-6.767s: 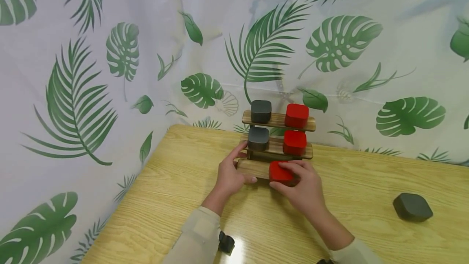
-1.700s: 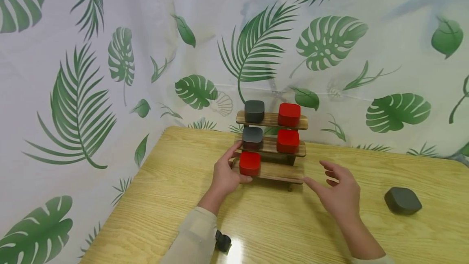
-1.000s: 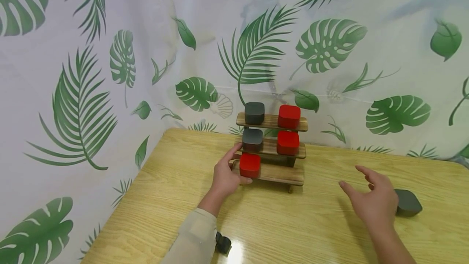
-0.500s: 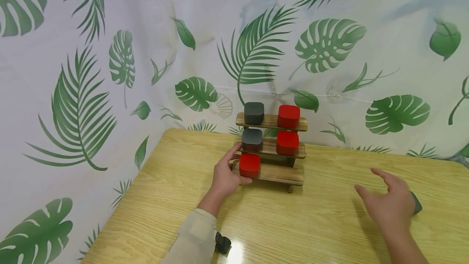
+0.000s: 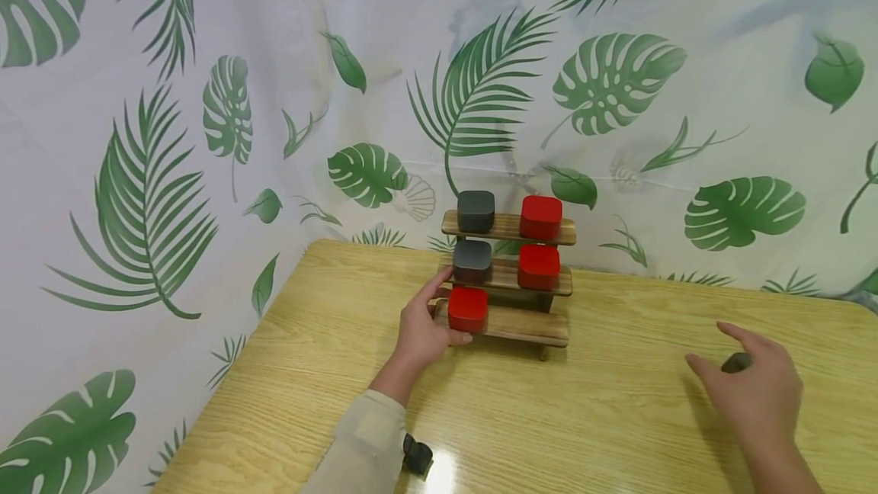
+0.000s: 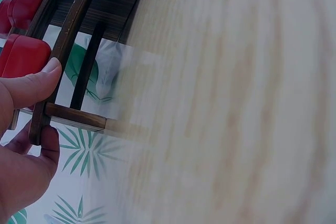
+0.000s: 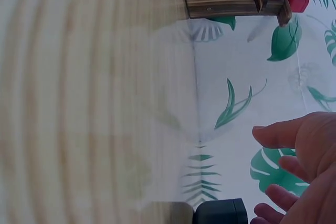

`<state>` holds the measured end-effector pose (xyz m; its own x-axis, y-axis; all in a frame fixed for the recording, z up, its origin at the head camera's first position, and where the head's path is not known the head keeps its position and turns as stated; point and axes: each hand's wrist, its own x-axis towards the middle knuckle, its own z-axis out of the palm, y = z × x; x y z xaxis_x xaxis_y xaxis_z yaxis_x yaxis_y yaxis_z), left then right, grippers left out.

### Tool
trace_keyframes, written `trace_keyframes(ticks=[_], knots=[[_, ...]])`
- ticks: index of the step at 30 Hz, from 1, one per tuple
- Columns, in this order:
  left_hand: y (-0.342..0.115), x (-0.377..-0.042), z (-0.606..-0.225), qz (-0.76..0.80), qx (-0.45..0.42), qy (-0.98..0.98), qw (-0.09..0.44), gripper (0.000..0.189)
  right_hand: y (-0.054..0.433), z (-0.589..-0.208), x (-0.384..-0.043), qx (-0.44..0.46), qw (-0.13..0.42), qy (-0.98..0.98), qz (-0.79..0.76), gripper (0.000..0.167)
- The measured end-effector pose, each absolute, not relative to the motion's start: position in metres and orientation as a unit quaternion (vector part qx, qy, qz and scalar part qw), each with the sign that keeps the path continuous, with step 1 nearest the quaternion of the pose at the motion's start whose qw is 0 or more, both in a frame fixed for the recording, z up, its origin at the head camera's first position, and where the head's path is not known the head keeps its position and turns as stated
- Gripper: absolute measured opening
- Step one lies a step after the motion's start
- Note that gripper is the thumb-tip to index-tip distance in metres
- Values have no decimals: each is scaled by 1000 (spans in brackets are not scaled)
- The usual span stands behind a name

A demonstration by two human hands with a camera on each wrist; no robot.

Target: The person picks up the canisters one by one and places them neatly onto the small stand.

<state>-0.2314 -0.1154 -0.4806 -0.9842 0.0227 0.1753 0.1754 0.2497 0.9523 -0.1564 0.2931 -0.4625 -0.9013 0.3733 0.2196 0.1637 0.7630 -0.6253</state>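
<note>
A three-tier wooden display stand stands near the wall. My left hand grips the left end of its lowest shelf; in the left wrist view the thumb lies over the front edge, with fingers below. Beside that thumb, a red rounded block sits on the lowest shelf. On the upper shelves are dark grey blocks at left and red blocks at right. My right hand, thumb and forefinger spread, hovers by a dark grey block on the table, partly hidden behind the hand.
The wood-grain table meets a leaf-printed cloth at the back and left. A small black device shows beside the left sleeve.
The lower red block, earlier held by the right hand at the shelf's middle, now sits released at its left end. My right hand has moved right to the loose dark block; the left keeps its grip.
</note>
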Motion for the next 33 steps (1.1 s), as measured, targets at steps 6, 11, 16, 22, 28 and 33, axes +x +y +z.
trace_keyframes(ticks=[6,11,16,22,28,33], knots=[[-115,-230,-481,-606,-64,-790,63,110,303,-464,-154,-157,149,-927,307,66],[-115,-231,-480,-608,-59,-790,57,110,307,-465,-154,-177,150,-927,295,66],[-116,-230,-479,-608,-59,-789,58,109,311,-465,-154,-191,143,-926,292,69],[-115,-229,-478,-614,-56,-785,54,108,317,-464,-153,-215,129,-922,294,72],[-115,-229,-479,-616,-48,-785,51,109,321,-467,-154,-217,125,-923,291,71],[-114,-230,-479,-613,-47,-787,52,110,320,-464,-152,-218,107,-926,289,72]])
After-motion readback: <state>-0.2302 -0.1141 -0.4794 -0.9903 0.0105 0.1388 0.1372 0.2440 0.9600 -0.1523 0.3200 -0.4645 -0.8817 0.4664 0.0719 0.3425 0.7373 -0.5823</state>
